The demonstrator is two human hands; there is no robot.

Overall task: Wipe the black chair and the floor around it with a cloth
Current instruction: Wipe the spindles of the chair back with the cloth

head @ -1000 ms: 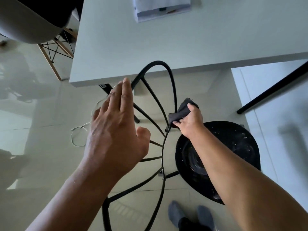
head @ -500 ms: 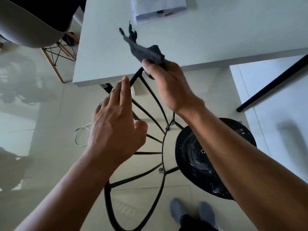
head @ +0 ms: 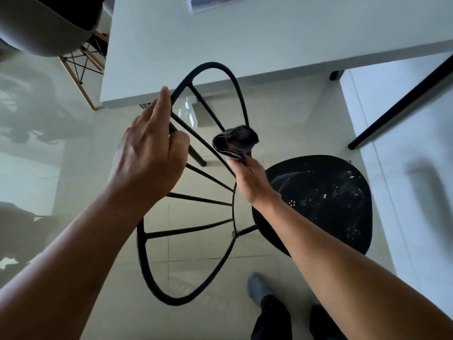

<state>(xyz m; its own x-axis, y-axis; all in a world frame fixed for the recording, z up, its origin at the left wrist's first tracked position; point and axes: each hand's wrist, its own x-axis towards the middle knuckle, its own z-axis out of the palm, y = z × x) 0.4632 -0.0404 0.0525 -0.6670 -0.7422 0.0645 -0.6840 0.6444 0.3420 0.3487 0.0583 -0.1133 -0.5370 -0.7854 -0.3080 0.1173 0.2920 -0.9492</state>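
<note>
The black chair has a round seat (head: pixel 326 204) streaked with white dust and a wire backrest (head: pixel 213 67) made of a loop with thin spokes. My left hand (head: pixel 149 155) grips the left side of the backrest loop, index finger stretched along the rod. My right hand (head: pixel 250 180) holds a bunched dark cloth (head: pixel 236 142) pressed on the right rod of the backrest, just above where the spokes meet. The glossy tiled floor (head: pixel 196 271) lies beneath the chair.
A white table (head: pixel 269 40) stands right behind the backrest, with papers (head: pixel 213 2) at its far edge. A grey shell chair (head: pixel 44 28) on wooden legs is at the top left. A black bar (head: pixel 402 101) slants at the right. My socked feet (head: pixel 257 288) are below.
My right hand has brought the cloth down from the top of the backrest loop to the lower right rod. My left hand has closed around the left rod.
</note>
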